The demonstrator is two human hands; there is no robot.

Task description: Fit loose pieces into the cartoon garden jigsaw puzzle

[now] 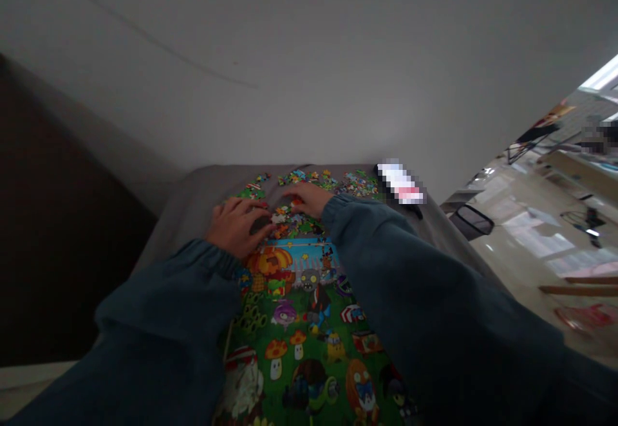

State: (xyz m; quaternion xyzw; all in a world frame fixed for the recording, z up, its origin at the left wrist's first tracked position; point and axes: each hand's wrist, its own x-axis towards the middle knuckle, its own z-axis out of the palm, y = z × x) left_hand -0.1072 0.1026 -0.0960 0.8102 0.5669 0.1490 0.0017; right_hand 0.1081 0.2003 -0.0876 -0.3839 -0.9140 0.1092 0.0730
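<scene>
The left hand is lying flat, fingers spread, pressing the puzzle's far unfinished edge. The right hand is pinching 1 loose piece among the scattered pieces. Steadying the joined part seems wise while fitting.

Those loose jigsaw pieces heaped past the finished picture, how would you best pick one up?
Probably by pinching a single piece's two opposite edges from above. The loose pieces lie flat on the grey cloth, so only their rims offer purchase. The right hand already rests fingers-down among them, the left hand beside it.
</scene>
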